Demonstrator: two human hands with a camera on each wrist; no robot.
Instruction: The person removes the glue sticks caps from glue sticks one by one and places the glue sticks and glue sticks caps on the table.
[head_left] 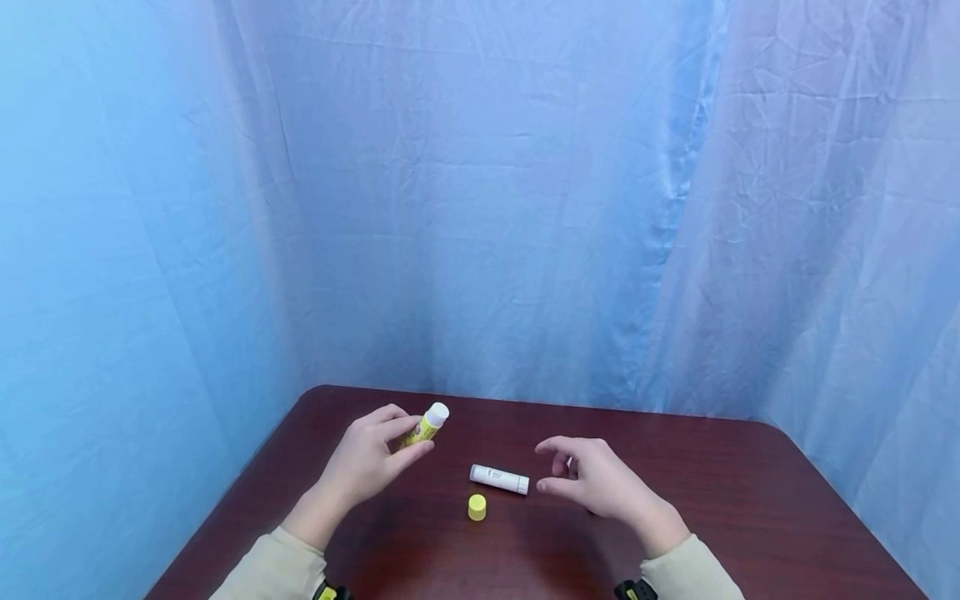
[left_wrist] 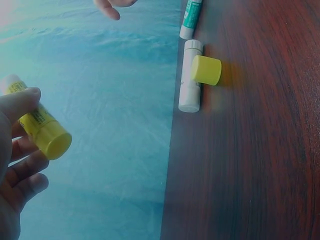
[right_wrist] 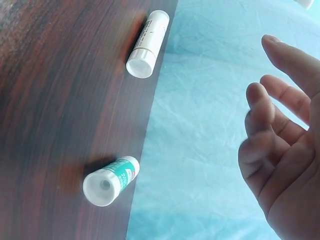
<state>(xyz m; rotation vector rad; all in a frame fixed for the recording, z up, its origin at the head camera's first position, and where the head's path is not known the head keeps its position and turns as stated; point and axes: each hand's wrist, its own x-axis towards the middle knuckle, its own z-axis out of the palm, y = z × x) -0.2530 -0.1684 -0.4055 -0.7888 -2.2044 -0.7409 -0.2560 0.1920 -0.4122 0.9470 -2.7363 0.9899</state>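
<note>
My left hand (head_left: 362, 460) pinches a yellow glue stick (head_left: 423, 430) between thumb and fingers, above the table. Its white uncapped end tilts up and to the right. A yellow cap (head_left: 477, 507) stands on the table to the right of that hand. Just behind the cap lies a white glue stick (head_left: 498, 479) on its side. Near that stick's right end hovers my right hand (head_left: 600, 482), fingers loosely bent and holding nothing. A green and white glue stick (right_wrist: 122, 172) lies on the table in the right wrist view; in the head view my right hand mostly hides it.
The dark reddish wooden table (head_left: 720, 500) has rounded far corners. Blue cloth curtains (head_left: 480, 208) hang behind it and along both sides.
</note>
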